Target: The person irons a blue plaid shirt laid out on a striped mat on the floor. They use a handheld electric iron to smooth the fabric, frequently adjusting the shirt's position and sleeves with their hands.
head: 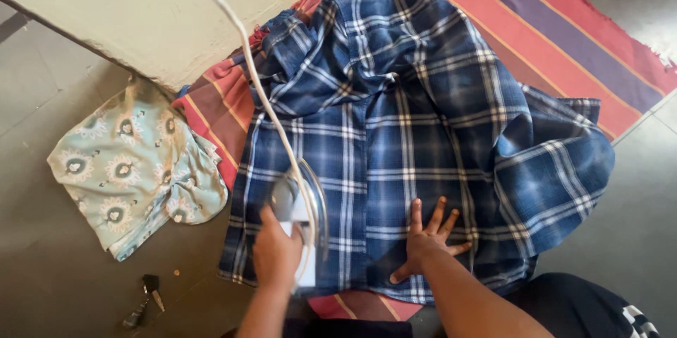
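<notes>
The left hand [276, 253] gripped the iron [302, 204]; right hand [427, 236] lay splayed on the plaid shirt [395, 126], seemingly near enough to burn.

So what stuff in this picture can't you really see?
Head view only:
- The iron: blurred, its handle covered by the left hand.
- The white cord: runs off the top edge, so its other end is unseen.
- Small dark things on the floor: too small to tell what they are.
- The striped cloth: mostly covered by the blue checked shirt.
- The shirt under the right hand: hidden by the flat palm.
</notes>
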